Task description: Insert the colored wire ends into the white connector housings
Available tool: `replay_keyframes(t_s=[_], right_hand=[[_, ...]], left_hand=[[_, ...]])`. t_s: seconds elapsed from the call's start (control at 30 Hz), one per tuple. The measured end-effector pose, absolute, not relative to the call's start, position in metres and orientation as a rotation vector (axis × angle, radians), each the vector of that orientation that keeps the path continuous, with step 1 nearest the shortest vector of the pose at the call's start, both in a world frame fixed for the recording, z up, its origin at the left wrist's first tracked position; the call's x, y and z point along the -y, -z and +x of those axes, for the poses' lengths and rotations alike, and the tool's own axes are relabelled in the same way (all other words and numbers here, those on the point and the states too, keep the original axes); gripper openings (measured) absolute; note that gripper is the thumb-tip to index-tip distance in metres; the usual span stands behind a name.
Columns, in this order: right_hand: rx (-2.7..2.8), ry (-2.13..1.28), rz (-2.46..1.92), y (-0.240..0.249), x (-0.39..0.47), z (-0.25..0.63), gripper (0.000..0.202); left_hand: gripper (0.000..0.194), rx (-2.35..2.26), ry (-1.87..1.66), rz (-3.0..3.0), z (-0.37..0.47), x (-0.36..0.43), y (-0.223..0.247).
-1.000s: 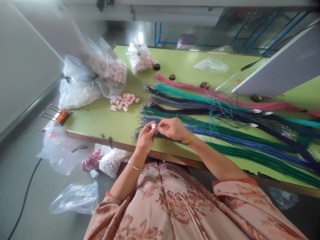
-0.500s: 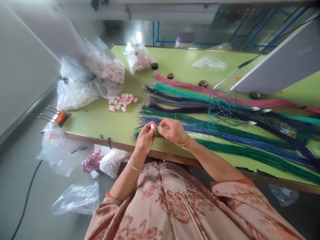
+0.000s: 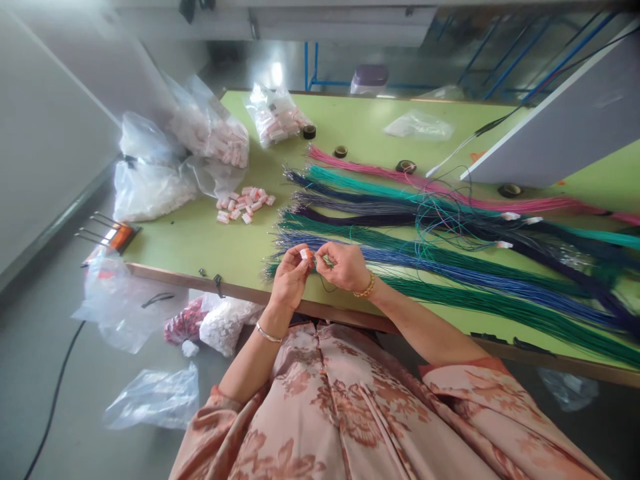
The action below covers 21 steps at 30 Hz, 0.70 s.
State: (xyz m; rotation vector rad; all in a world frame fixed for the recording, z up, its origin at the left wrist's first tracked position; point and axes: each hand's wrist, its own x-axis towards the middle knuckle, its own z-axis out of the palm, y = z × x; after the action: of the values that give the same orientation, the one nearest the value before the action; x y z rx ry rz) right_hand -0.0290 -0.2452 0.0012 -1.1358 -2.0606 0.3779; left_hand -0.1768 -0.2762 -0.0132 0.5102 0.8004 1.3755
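My left hand (image 3: 290, 280) pinches a small white and orange connector (image 3: 306, 255) above the front edge of the green table. Close on its right, my right hand (image 3: 343, 265) has thumb and forefinger pinched on a thin dark wire (image 3: 326, 289), whose end meets the connector's orange side. Beneath and beyond both hands lie long wire bundles, among them a blue bundle (image 3: 450, 265) and a green bundle (image 3: 480, 303). A loose pile of white and orange connectors (image 3: 245, 203) rests on the table to the left.
Bags of connectors (image 3: 277, 117) stand at the back left, beside a bulky white bag (image 3: 153, 190). Black tape rolls (image 3: 407, 167) lie behind the pink wires (image 3: 365, 167). A grey panel (image 3: 565, 127) slants over the right side. An orange pronged holder (image 3: 120, 237) sits at the left corner.
My right hand has shifted very slightly left toward the connector. My left hand still holds the connector in nearly the same place.
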Motion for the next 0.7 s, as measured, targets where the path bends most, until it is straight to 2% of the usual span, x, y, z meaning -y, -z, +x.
replay_keyframes(t_s=[0.33, 0.7], right_hand=[[1.852, -1.051, -1.036, 0.008, 0.238, -0.026, 0.02], [2.027, -0.987, -1.063, 0.002, 0.232, -0.022, 0.014]], left_hand=[[0.035, -0.96, -1.387, 0.606, -0.172, 0.272, 0.009], [0.035, -0.996, -1.409, 0.569, -0.167, 0.267, 0.013]])
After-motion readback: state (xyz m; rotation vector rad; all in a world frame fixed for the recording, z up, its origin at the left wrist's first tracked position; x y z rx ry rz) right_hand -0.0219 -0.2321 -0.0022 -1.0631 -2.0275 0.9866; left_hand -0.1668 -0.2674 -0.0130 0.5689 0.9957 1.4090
